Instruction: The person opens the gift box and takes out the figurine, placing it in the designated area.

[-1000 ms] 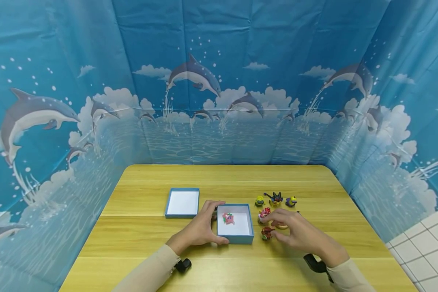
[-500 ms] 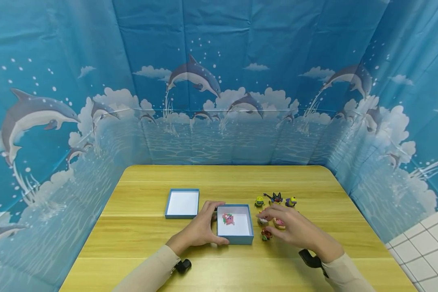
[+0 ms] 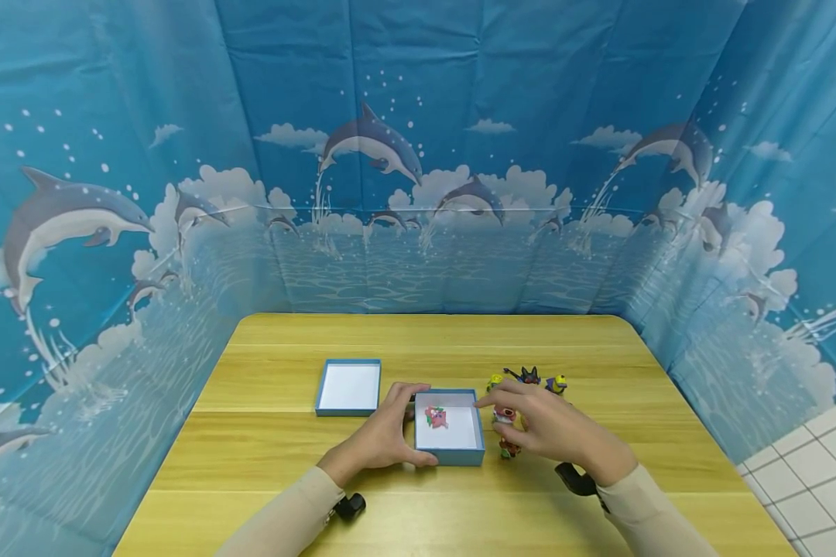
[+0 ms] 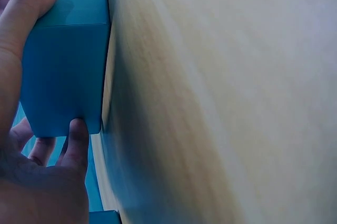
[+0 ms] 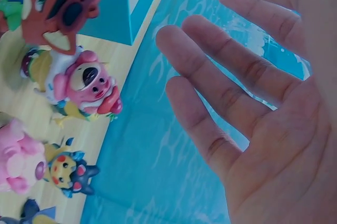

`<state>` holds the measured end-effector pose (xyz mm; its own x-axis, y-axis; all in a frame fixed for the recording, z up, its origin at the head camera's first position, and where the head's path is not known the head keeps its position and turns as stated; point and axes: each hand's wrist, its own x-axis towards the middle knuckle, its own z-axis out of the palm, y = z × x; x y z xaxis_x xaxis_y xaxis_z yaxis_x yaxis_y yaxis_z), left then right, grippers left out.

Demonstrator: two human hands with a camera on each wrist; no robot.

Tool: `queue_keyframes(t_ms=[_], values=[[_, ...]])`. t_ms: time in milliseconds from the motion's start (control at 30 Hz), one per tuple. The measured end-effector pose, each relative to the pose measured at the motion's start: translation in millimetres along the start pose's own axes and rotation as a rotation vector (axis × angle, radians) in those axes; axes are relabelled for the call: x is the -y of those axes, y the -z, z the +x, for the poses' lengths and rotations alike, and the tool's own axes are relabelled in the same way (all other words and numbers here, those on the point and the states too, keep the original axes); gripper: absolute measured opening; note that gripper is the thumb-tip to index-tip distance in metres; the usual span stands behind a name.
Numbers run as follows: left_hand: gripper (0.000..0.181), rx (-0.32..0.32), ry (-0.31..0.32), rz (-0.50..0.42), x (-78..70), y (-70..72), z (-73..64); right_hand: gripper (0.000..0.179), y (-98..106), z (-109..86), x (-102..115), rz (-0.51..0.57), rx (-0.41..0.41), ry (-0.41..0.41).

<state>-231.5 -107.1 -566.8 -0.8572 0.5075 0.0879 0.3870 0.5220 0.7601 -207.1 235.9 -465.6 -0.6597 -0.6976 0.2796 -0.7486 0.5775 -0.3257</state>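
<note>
My left hand grips the left side of an open blue box with a white inside. In the left wrist view the thumb presses one face of the box and the fingers another. A pink toy figure lies inside it. My right hand hovers just right of the box, fingers extended and spread in the right wrist view, with nothing in them. Under it are a pink bear figurine in a red hat and a red-brown figurine with goggles. The hand partly covers the figures in the head view.
A shallow blue lid with a white inside lies left of the box. Behind the right hand stand a black-eared figurine, a yellow-topped one and a partly hidden yellow one. A pink figurine shows in the right wrist view.
My right hand has moved left over the figurines towards the box, its forefinger now reaching near the box's right rim. My left hand and the box stay where they were.
</note>
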Motion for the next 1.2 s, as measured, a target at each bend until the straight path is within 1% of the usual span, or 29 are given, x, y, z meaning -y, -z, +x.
queue_keyframes(t_ms=[333, 433, 500, 633, 667, 767, 867, 900, 1000, 1200], values=[[0.127, 0.005, -0.003, -0.014, 0.6, -0.1, -0.4, 0.036, 4, 15.1, 10, -0.022, 0.071, -0.012], [0.128, 0.007, -0.005, -0.013, 0.7, 0.0, -0.6, 0.037, 3, 18.3, 11, -0.020, 0.086, -0.015], [0.128, 0.009, -0.006, -0.013, 0.7, 0.1, -0.8, 0.037, 1, 20.2, 9, -0.008, 0.087, -0.002], [0.127, 0.010, -0.003, -0.011, 0.4, 0.5, -1.1, 0.035, -5, 23.6, 2, 0.032, 0.062, 0.062], [0.127, 0.010, -0.003, -0.009, 0.4, 0.6, -1.1, 0.035, -22, 23.8, -23, 0.034, 0.053, 0.095], [0.126, 0.011, -0.005, -0.007, 0.3, 0.8, -1.2, 0.034, -23, 26.5, -24, 0.050, 0.061, 0.112], [0.125, 0.016, -0.010, -0.009, 0.4, 1.0, -1.2, 0.035, -22, 30.1, -20, 0.058, 0.095, 0.083], [0.125, 0.016, -0.010, -0.010, 0.4, 1.0, -1.3, 0.033, -7, 32.1, 4, 0.062, 0.110, 0.058], [0.125, 0.017, -0.011, -0.011, 0.3, 1.2, -1.2, 0.036, -6, 36.1, 10, 0.042, 0.140, 0.030], [0.125, 0.021, -0.009, -0.019, -1.1, 1.4, -1.6, 0.039, -10, 42.1, 13, 0.014, 0.170, 0.025]])
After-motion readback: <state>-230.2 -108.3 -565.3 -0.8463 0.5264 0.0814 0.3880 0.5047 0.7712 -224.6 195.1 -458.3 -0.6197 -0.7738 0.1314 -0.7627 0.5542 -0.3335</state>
